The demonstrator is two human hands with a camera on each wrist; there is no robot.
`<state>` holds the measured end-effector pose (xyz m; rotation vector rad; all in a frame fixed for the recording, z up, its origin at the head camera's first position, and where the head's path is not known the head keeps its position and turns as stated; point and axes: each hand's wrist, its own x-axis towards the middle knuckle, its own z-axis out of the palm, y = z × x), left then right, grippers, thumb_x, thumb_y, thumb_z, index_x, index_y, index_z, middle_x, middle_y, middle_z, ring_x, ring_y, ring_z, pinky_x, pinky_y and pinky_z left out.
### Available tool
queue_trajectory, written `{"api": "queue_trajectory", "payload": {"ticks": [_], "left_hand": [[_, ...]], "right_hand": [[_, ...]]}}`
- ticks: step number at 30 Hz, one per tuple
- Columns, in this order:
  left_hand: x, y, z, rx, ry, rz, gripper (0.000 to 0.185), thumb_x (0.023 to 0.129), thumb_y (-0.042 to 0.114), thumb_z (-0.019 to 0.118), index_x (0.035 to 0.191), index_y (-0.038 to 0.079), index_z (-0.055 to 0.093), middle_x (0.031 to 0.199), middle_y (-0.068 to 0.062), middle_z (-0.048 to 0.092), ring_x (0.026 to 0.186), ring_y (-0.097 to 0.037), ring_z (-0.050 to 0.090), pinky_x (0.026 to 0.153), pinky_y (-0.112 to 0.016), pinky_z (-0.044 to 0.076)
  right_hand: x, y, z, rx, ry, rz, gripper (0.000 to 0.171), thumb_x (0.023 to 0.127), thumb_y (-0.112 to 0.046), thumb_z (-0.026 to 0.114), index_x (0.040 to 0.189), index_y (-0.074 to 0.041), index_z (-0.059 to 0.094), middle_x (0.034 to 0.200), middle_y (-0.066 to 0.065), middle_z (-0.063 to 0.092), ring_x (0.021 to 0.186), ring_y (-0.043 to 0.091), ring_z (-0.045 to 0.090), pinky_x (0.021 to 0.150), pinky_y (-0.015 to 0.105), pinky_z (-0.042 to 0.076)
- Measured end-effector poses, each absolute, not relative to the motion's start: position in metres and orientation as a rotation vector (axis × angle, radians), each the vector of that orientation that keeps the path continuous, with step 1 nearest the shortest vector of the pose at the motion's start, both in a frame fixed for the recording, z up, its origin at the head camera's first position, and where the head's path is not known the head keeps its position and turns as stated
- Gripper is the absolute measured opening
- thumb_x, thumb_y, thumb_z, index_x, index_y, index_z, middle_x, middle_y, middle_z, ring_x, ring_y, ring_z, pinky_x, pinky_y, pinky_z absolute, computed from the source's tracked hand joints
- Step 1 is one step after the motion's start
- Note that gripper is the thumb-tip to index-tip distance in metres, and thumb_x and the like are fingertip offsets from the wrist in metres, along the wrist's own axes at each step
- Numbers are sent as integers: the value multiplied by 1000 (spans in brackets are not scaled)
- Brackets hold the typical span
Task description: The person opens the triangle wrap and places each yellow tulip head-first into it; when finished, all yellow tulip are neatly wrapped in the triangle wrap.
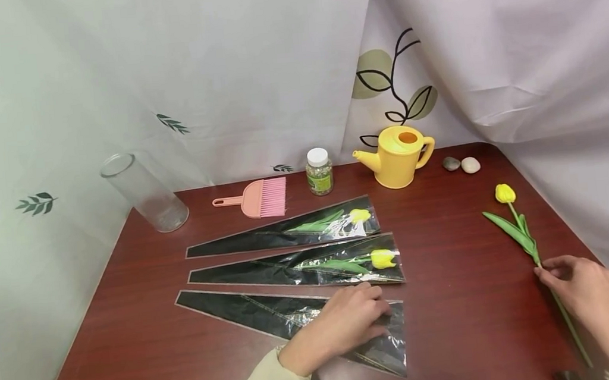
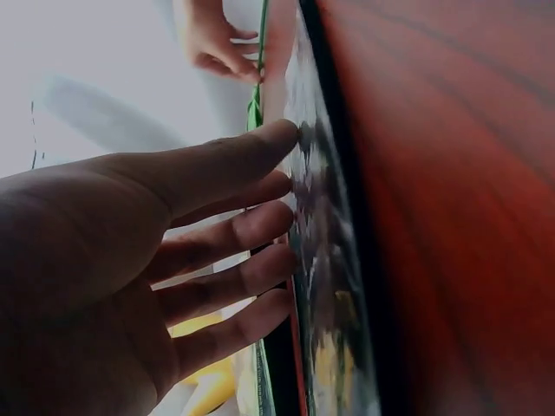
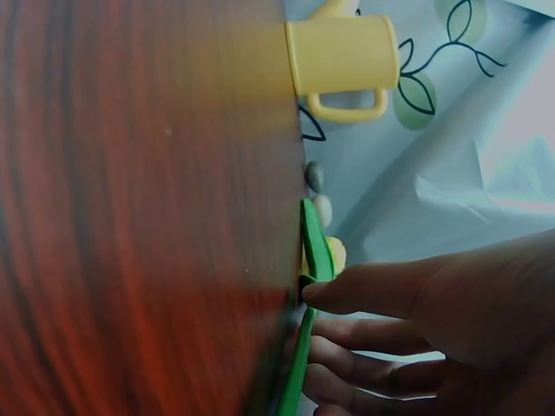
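My left hand (image 1: pixel 347 318) lies over the front black-and-clear flower sleeve (image 1: pixel 394 341), its fingertips on the film. In the left wrist view its fingers (image 2: pixel 247 227) are fairly straight and slightly spread, touching the shiny plastic. At the right side of the table my right hand (image 1: pixel 594 295) pinches the green stem of a yellow tulip (image 1: pixel 505 193) between thumb and fingers, just below the leaves. The right wrist view shows the thumb against the stem by the green leaf (image 3: pixel 317 247). Two more sleeves, a middle one (image 1: pixel 268 274) and a back one (image 1: pixel 249 241), each hold a yellow tulip.
Along the back stand a glass cylinder vase (image 1: pixel 163 210), a pink brush (image 1: pixel 254 199), a white-capped jar (image 1: pixel 319 177) and a yellow watering can (image 1: pixel 396 159). Two stones, one grey (image 1: pixel 451 163) and one white (image 1: pixel 471 165), lie near the back right corner. Curtains hang behind the table.
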<state>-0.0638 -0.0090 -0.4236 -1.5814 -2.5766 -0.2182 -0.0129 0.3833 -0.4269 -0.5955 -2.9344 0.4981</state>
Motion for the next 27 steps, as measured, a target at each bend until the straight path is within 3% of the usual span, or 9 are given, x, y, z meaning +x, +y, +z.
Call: {"api": "queue_trajectory", "payload": {"ticks": [5,12,21,25,27], "left_hand": [[-65,-10,-428,-1587,-2554,-248,24,77,46,79,93,28,76,84,14,54,77,-2,50,63,-13,41],[-65,-9,-427,-1609,-2471,-239,12,81,38,78,80,27,74,75,14,48,68,-3,46,57,-14,37],[-66,-9,-426,-1540,-2478,-299,8,87,32,74,82,26,71,83,14,56,76,-4,55,65,-19,47],[-67,-11,-426,-1530,-2487,-350,8,87,32,75,82,28,71,81,15,54,76,-2,55,64,-18,48],[-67,-11,-425,-1529,-2488,-362,7,87,32,75,83,28,71,79,15,52,75,-2,55,64,-18,47]], "right_hand": [[-13,386,-424,-557,-2947,497,28,88,-29,73,92,-2,69,76,11,67,61,28,56,48,37,38],[-14,388,-419,-591,-2988,542,31,90,-33,70,93,-3,70,82,15,67,72,39,58,53,43,39],[-17,394,-419,-625,-2969,552,32,86,-37,72,84,-5,73,83,19,68,78,50,55,57,48,40],[-17,391,-419,-627,-2926,581,31,86,-34,72,81,-3,74,78,16,68,79,50,56,64,51,40],[-16,389,-418,-636,-2900,629,34,87,-34,70,85,-1,74,71,12,68,75,43,59,71,53,38]]}}
